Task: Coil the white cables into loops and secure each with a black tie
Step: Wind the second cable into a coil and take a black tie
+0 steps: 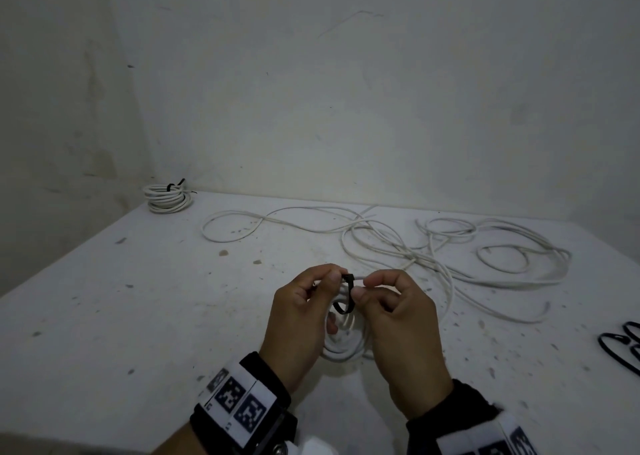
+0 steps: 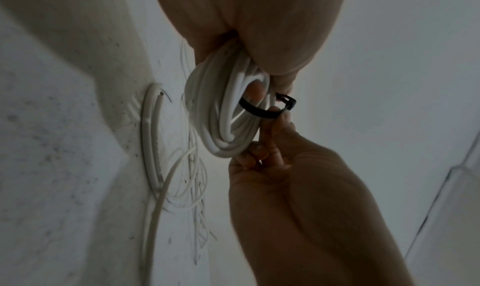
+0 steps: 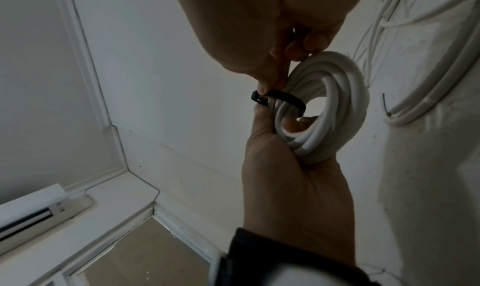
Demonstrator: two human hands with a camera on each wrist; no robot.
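Both hands hold a small coil of white cable (image 1: 343, 349) upright just above the white table (image 1: 138, 316). My left hand (image 1: 333, 277) grips the coil (image 3: 337, 97), with one finger through its middle and the thumb against the tie's head. A black tie (image 1: 348, 293) is looped around the coil's strands. My right hand (image 1: 363, 286) pinches the tie (image 2: 259, 111) near its head from the other side. In the right wrist view the tie (image 3: 281, 97) forms a loose ring round part of the coil. The coil (image 2: 223, 106) is partly hidden by both palms.
A finished coil with a black tie (image 1: 168, 198) sits at the table's far left corner by the wall. Loose white cable (image 1: 450, 246) sprawls over the back and right. Spare black ties (image 1: 620, 347) lie at the right edge.
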